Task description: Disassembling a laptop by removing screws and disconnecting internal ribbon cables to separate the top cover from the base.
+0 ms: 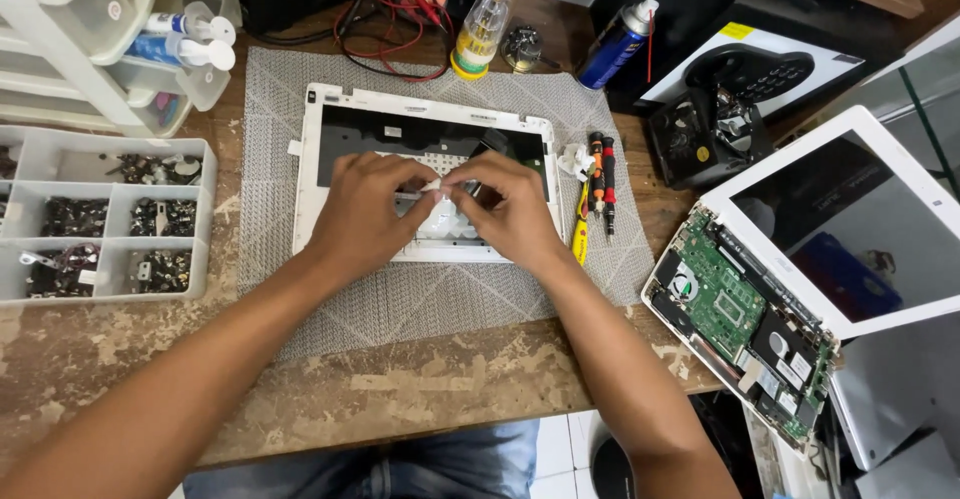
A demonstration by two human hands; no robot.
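Surface: worn wooden bench [420, 389], grey mat [400, 299].
Landmark: white laptop case [330, 159], mid-mat.
Strip: small white tape piece [437, 187] over case centre, long axis left-right.
Left hand [365, 209]: fingers pinching strip's left end.
Right hand [510, 209]: pinching right end; equally near.
Screwdrivers [602, 179]: just right of case.

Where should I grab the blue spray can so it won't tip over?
Grip the blue spray can around its round middle, coming from the front, the person's side. It leans back among boxes and cables, and its white cap with the thin red straw looks too slim and wobbly to hold.
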